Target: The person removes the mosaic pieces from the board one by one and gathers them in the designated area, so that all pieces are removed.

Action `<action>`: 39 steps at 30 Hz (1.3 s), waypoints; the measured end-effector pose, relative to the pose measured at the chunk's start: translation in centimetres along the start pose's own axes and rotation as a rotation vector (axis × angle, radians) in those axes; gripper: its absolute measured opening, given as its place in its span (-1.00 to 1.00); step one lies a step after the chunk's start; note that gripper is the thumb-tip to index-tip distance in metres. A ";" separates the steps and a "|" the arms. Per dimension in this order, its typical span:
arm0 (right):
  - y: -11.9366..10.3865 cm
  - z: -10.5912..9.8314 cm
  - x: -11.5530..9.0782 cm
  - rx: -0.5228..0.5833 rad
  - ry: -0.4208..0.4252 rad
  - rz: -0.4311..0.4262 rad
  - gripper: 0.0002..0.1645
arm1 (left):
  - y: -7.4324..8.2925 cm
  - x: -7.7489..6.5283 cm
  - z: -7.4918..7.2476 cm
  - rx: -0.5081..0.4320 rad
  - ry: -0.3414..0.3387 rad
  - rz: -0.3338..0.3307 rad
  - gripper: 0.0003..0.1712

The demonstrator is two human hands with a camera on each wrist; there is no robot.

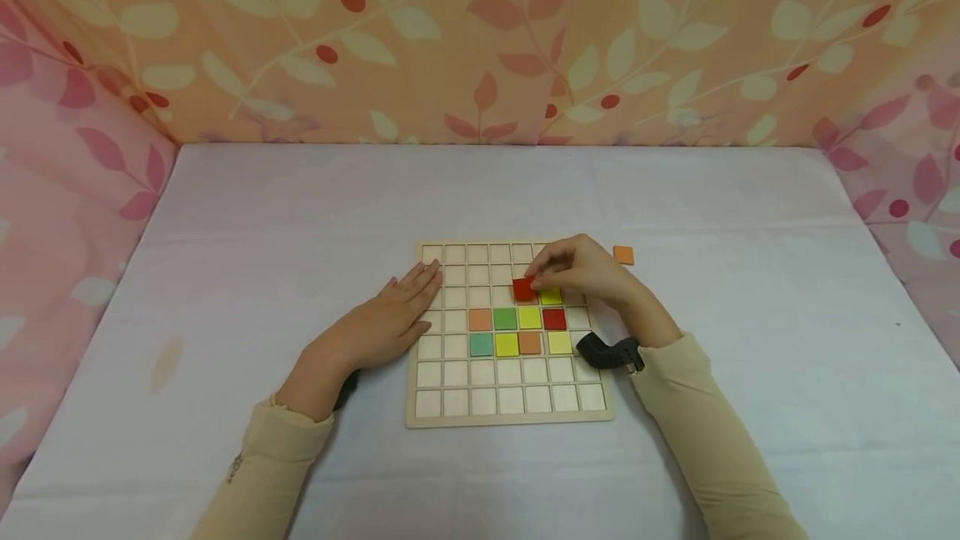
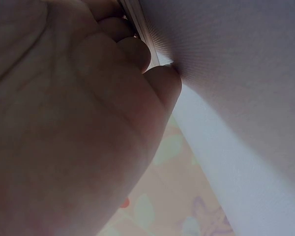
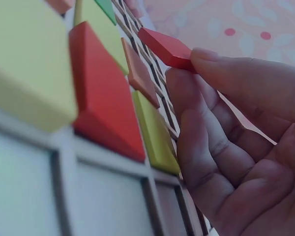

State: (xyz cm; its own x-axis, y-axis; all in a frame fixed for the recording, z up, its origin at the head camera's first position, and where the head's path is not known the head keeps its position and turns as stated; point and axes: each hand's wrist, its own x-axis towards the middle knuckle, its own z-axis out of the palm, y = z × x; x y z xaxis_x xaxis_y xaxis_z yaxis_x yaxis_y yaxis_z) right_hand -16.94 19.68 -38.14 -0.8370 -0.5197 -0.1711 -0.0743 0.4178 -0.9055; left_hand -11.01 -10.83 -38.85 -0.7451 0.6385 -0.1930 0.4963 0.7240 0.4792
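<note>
A wooden grid board [image 1: 510, 420] lies on the table with several coloured square tiles in its middle cells. My right hand [image 1: 581, 269] pinches a red tile [image 1: 523, 289] between thumb and fingertips. In the right wrist view this red tile [image 3: 166, 47] is tilted and raised above the grid, close to a yellow tile [image 3: 156, 132] and an orange tile [image 3: 140, 73]. On the board's left edge rests my left hand [image 1: 382, 319], fingers extended over the outer cells. The left wrist view shows its palm side and fingertips [image 2: 164, 83] by the board's edge.
A loose orange tile [image 1: 623, 255] lies on the white tablecloth [image 1: 750, 273], right of the board's upper corner. Floral cloth [image 1: 480, 40] walls off the back and both sides. A black wrist strap [image 1: 609, 352] overhangs the board's right edge.
</note>
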 end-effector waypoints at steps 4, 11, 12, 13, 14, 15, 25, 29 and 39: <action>0.1 -0.3 -0.5 0.003 0.007 0.000 -0.86 | 0.0 0.1 0.1 0.000 -0.002 -0.002 -0.26; 0.5 -0.7 -1.0 0.047 0.015 0.021 -0.87 | -0.1 0.1 0.1 -0.002 0.000 0.002 -0.26; 0.5 -0.7 -1.1 0.053 0.013 0.021 -0.87 | -0.1 0.1 0.1 -0.003 0.000 0.002 -0.26; 0.5 -0.8 -1.1 0.063 0.010 0.019 -0.86 | -0.2 0.1 0.1 -0.003 0.001 0.002 -0.26; 0.5 -0.9 -1.2 0.074 0.005 0.015 -0.86 | -0.2 0.1 0.1 -0.002 0.001 0.001 -0.26; 0.5 -0.9 -1.2 0.083 0.004 0.014 -0.85 | -0.2 0.1 0.1 -0.002 0.001 0.000 -0.26; 0.5 -1.6 -1.7 0.072 0.036 0.066 -0.84 | 0.0 0.0 0.0 -0.004 -0.004 -0.001 -0.26; 0.8 -1.7 -1.8 0.069 0.037 0.077 -0.83 | 0.0 0.0 -0.1 -0.005 -0.005 -0.001 -0.26; 1.0 -2.5 -2.0 0.075 0.063 0.074 -0.83 | -0.1 0.0 0.0 -0.007 -0.002 -0.005 -0.27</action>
State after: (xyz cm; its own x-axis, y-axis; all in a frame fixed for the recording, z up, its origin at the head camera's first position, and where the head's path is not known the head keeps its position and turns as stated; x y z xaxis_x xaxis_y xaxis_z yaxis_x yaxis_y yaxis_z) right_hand -16.64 22.98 -37.73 -0.8712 -0.4410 -0.2158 0.0277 0.3948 -0.9184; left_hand -11.05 -10.91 -38.94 -0.7463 0.6357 -0.1972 0.4895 0.7250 0.4845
